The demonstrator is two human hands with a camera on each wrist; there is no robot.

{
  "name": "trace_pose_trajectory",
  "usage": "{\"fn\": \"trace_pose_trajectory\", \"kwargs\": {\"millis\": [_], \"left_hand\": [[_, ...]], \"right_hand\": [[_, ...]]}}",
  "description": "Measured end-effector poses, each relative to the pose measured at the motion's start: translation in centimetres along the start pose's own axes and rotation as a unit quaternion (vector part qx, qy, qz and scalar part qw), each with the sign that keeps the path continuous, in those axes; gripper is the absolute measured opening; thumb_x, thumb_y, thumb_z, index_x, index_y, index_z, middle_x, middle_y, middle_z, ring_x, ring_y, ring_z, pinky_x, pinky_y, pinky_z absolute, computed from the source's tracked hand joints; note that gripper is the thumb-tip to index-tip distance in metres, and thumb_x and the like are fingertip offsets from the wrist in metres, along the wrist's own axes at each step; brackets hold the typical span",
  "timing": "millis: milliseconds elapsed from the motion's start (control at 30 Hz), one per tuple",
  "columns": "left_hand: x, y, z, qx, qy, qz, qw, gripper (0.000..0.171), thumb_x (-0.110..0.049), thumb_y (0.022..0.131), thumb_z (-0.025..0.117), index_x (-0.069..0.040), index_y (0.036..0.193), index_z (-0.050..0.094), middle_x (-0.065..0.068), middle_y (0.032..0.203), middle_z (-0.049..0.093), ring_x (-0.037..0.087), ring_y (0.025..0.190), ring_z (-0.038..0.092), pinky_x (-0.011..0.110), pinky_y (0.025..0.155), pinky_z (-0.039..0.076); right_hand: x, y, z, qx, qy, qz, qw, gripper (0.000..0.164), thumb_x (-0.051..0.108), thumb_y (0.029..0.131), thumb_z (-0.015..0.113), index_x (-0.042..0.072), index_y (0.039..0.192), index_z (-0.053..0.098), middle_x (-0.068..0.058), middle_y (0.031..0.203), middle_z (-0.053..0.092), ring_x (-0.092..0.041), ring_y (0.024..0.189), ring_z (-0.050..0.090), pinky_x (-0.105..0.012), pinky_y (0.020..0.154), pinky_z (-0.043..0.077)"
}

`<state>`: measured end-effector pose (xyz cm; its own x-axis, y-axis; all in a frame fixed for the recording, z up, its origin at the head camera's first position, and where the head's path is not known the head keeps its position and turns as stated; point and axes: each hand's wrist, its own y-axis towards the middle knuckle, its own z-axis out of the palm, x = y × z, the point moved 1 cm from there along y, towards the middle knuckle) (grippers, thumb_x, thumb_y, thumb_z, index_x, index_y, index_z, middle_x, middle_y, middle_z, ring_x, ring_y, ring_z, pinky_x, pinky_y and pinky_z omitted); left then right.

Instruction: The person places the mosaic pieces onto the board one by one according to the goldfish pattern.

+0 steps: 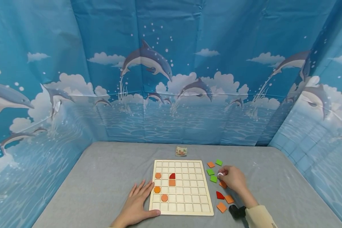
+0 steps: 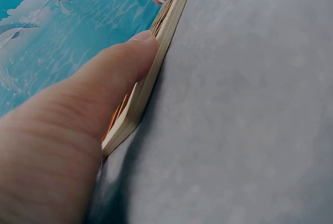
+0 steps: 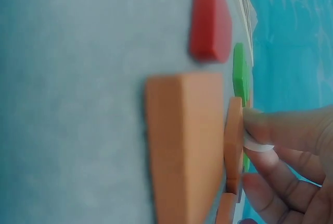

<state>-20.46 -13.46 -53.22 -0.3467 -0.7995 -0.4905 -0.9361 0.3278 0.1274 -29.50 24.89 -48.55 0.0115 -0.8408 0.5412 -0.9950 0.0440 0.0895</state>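
Note:
A pale wooden grid board (image 1: 191, 190) lies flat on the grey cloth. On its left part are three orange discs (image 1: 164, 198), a red quarter-circle piece (image 1: 172, 176) and an orange square (image 1: 172, 182). My left hand (image 1: 137, 202) rests at the board's left edge with fingers spread; its thumb (image 2: 125, 60) lies on the near edge by the corner. To the right of the board, my right hand (image 1: 235, 179) pinches a white round piece (image 3: 258, 145) between thumb and fingers, just above the loose tiles. Part of the white piece is hidden by the fingertips.
Loose green squares (image 1: 210, 172), orange squares (image 1: 221, 207) and another red quarter-circle piece (image 1: 220, 195) lie right of the board. Behind it is a small patterned card (image 1: 181, 151). A dolphin-print curtain (image 1: 171, 120) encloses the table's back and sides.

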Motion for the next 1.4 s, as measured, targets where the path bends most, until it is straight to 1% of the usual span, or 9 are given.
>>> {"fn": "trace_pose_trajectory", "kwargs": {"millis": [133,333,500,600,733,833,933,1233,1400], "left_hand": [[-0.1,0.0,0.0,0.000,0.000,-0.003,1.0000,0.101,-0.078,0.072,0.056,-0.016,0.149,0.035,0.000,0.151,0.033,0.029,0.141,0.016,0.053,0.109,0.003],[0.0,0.0,-0.1,-0.001,-0.002,-0.002,1.0000,0.102,-0.078,0.071,0.057,-0.015,0.149,0.035,0.000,0.151,0.032,0.029,0.141,0.016,0.053,0.109,0.003],[0.0,0.0,0.0,-0.005,-0.004,0.000,1.0000,0.101,-0.077,0.072,0.057,-0.016,0.149,0.034,0.000,0.151,0.032,0.029,0.141,0.016,0.052,0.109,0.003],[0.1,0.0,0.0,-0.006,-0.003,-0.001,1.0000,0.101,-0.077,0.072,0.057,-0.016,0.149,0.035,0.000,0.151,0.033,0.029,0.141,0.016,0.052,0.109,0.003],[0.0,0.0,0.0,-0.003,-0.001,-0.004,1.0000,0.101,-0.077,0.072,0.057,-0.016,0.149,0.035,0.000,0.151,0.033,0.029,0.141,0.016,0.052,0.109,0.003],[-0.1,0.0,0.0,0.001,0.001,-0.006,1.0000,0.101,-0.077,0.072,0.057,-0.016,0.149,0.035,0.000,0.151,0.032,0.029,0.141,0.016,0.052,0.109,0.003],[-0.2,0.0,-0.1,0.002,0.003,-0.005,1.0000,0.101,-0.077,0.072,0.056,-0.016,0.149,0.034,0.000,0.151,0.032,0.029,0.141,0.015,0.053,0.109,0.003],[-0.3,-0.1,-0.3,-0.008,0.001,0.005,1.0000,0.100,-0.076,0.072,0.058,-0.015,0.149,0.035,0.001,0.151,0.032,0.030,0.141,0.016,0.054,0.109,0.004],[-0.2,-0.1,-0.2,-0.007,0.001,0.003,1.0000,0.101,-0.076,0.072,0.058,-0.015,0.149,0.035,0.000,0.151,0.032,0.029,0.141,0.015,0.053,0.109,0.003]], "right_hand": [[0.0,-0.1,0.0,0.000,-0.001,0.000,1.000,0.011,0.011,0.078,0.076,0.004,0.083,0.069,-0.001,0.066,0.054,-0.017,0.057,0.047,-0.030,0.048,0.040],[0.0,-0.4,-0.2,-0.001,0.009,0.015,1.000,0.013,0.012,0.079,0.076,0.005,0.081,0.065,-0.001,0.066,0.052,-0.018,0.057,0.046,-0.030,0.049,0.038],[0.4,-0.9,-0.6,-0.008,0.017,0.027,0.999,0.017,0.015,0.078,0.077,0.005,0.079,0.062,-0.002,0.064,0.052,-0.018,0.055,0.046,-0.030,0.049,0.038],[0.9,-1.1,-0.6,-0.002,0.020,0.030,0.999,0.019,0.018,0.078,0.078,0.007,0.080,0.062,-0.001,0.065,0.053,-0.017,0.055,0.047,-0.030,0.049,0.038],[1.7,-1.3,-0.4,0.027,0.075,0.032,0.996,0.020,0.021,0.076,0.080,0.009,0.079,0.064,-0.001,0.065,0.056,-0.018,0.055,0.049,-0.030,0.049,0.040],[2.4,-1.7,-0.1,0.041,0.129,0.025,0.990,0.020,0.020,0.075,0.081,0.009,0.077,0.065,-0.002,0.064,0.056,-0.018,0.055,0.049,-0.030,0.048,0.041],[3.1,-2.1,0.1,0.049,0.156,0.018,0.986,0.020,0.019,0.075,0.082,0.008,0.076,0.065,-0.002,0.064,0.056,-0.017,0.057,0.047,-0.029,0.048,0.039],[5.4,-3.5,0.7,0.094,0.168,-0.009,0.981,0.019,0.021,0.074,0.082,0.010,0.080,0.068,0.000,0.067,0.060,-0.016,0.060,0.050,-0.028,0.052,0.040],[6.3,-3.9,1.3,0.109,0.180,-0.054,0.976,0.015,0.021,0.077,0.080,0.011,0.079,0.069,0.001,0.065,0.059,-0.015,0.057,0.048,-0.025,0.049,0.038]]}}
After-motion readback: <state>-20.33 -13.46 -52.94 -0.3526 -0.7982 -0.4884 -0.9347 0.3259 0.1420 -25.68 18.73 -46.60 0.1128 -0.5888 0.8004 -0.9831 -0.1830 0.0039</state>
